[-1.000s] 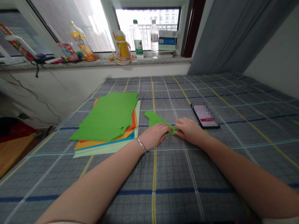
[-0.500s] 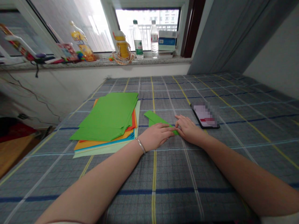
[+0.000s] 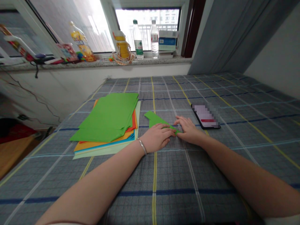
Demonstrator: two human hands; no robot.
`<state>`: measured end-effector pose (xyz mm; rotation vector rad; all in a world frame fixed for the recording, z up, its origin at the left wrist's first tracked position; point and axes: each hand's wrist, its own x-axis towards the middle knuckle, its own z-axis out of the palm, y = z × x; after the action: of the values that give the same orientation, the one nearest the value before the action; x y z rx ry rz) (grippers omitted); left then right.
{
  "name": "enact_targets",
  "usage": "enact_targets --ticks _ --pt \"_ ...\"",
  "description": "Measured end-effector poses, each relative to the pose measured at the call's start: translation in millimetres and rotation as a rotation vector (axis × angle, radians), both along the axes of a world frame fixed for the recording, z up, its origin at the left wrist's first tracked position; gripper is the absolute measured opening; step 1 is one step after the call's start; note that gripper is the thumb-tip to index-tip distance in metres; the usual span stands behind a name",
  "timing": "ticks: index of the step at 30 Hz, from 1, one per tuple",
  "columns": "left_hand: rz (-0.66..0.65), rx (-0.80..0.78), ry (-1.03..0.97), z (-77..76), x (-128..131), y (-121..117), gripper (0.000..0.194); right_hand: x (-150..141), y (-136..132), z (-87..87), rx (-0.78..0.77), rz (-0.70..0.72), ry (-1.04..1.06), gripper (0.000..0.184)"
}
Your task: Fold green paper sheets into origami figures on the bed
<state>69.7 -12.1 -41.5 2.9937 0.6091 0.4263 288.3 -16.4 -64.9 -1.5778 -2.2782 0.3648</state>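
Okay, folded green paper lies flat on the plaid cloth, right at the hands. Wide end points away and to the left, beyond the left fingers; narrow end tapers toward the right hand, in the gap between the two. Left hand rests palm down over the paper's near edge, fingers together and slightly bent, covering part of it; flat on top, no pinch visible. Silver bracelet on that wrist.

Right hand is at the paper's narrow tip, just to its right. Fingers apart and loosely extended, forefinger pointing across beyond the tip, thumb lower, by the tip and seemingly touching it. No firm grip seen; whether the thumb presses on the tip, cannot tell. Fingertips of the two hands are near each other, not overlapping.

Paper stack left of the folded piece: green sheets on top, then orange, yellow, blue and pale green edges showing underneath, slightly fanned. Phone to the right, beyond the right wrist, screen up, partly pixelated, not touched by either hand.

Back: windowsill with yellow-labelled bottle, yellow cup with a strap around its base, green-capped bottle, another clear bottle and a blue-and-white box. Grey curtain hangs at right.
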Motion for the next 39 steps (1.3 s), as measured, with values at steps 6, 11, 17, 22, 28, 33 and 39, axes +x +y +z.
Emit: enact_targets --ticks 6,11,17,22,28,33,39 --pt "0.017 0.038 0.043 4.3 5.8 -4.0 0.03 -7.6 -1.4 5.5 -0.09 -0.08 -0.069 0.044" --pt "0.03 0.071 0.116 9.0 9.3 -6.1 0.03 -12.2 -0.4 10.3 -0.14 -0.121 -0.114 0.05" --pt "0.013 0.071 0.122 10.2 7.1 -3.2 0.031 -5.9 1.3 14.9 -0.188 -0.179 -0.142 0.056" --pt "-0.013 0.073 0.141 11.1 4.2 -1.5 0.033 11.7 5.2 11.6 -0.169 -0.177 -0.156 0.058" --pt "-0.031 0.074 0.138 8.6 0.4 1.9 0.032 19.7 8.6 4.1 -0.126 -0.097 -0.149 0.05" --pt "-0.041 0.053 0.134 7.4 -0.5 3.4 0.034 9.8 3.7 3.0 -0.097 -0.036 -0.163 0.066" --pt "-0.054 0.031 0.116 9.2 -2.0 5.8 0.034 2.9 2.4 2.5 -0.103 -0.043 -0.189 0.08"
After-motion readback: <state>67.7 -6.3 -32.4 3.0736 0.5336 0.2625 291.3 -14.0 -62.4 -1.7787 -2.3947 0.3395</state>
